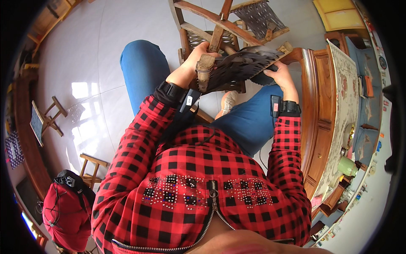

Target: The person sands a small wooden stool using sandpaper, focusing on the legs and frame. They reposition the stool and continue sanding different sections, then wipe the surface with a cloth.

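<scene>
A wooden folding stool (244,65) with a seat of woven dark straps is held tilted above my knees. Its crossed legs, joined by a metal bolt (222,16), point away from me. My left hand (197,58) grips the frame just behind the squared end of a seat rail (205,71). On the other side, my right hand (281,76) holds the opposite rail (272,63), its thumb by the edge and some fingers hidden. A dark grey piece (264,78) hangs below that rail; I cannot tell whether it is strap or cloth. Behind lies another strap-woven seat (260,19).
To my right stands a wooden table (320,92) with drawers and a patterned cloth (341,85). A green container (347,165) sits on it. Small folding stools (47,120) stand on the tiled floor at left, beside a red bag (66,216). A yellow piece of furniture (342,16) is far right.
</scene>
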A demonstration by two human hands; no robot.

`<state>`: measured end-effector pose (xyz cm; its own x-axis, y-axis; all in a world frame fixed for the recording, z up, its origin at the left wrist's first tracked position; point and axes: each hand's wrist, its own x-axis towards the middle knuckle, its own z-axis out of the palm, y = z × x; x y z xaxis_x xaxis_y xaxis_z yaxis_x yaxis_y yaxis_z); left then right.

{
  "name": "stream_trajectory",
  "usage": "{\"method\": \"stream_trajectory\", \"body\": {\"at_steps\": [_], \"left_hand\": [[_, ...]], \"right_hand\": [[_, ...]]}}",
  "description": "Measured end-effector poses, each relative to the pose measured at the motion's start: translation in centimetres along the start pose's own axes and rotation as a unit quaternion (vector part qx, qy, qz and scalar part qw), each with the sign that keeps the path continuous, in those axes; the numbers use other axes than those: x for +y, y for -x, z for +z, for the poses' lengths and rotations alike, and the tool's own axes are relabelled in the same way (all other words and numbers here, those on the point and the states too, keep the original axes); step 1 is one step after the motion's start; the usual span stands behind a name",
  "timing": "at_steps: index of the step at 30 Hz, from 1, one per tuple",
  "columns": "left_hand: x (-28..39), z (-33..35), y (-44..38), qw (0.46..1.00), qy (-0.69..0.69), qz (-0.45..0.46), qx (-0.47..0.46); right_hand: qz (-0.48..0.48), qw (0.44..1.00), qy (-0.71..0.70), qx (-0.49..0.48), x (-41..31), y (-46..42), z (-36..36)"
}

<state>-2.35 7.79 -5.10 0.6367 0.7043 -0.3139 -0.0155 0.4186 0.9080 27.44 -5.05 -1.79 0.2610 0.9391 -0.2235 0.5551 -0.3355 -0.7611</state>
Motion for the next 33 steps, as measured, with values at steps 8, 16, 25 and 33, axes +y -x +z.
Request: {"method": "stream_trajectory", "body": {"at_steps": [8,16,25,33], "left_hand": [[-0.6,0.8,0.7,0.998,0.06,0.029,0.002],[-0.4,1.1,1.4,0.995,0.09,0.031,-0.004],[0.8,1.5,2.8,0.994,0.1,0.018,-0.04],[0.6,1.5,2.4,0.989,0.133,0.016,-0.056]], "right_hand": [[-0.032,0.945,-0.166,0.279,-0.7,1.8,-4.9],[-0.134,0.879,-0.278,0.364,-11.8,2.9,-12.0],[-0.253,0.898,-0.252,0.256,-24.7,3.0,-12.3],[-0.258,0.943,-0.195,0.076,-25.3,-4.4,-1.5]]}}
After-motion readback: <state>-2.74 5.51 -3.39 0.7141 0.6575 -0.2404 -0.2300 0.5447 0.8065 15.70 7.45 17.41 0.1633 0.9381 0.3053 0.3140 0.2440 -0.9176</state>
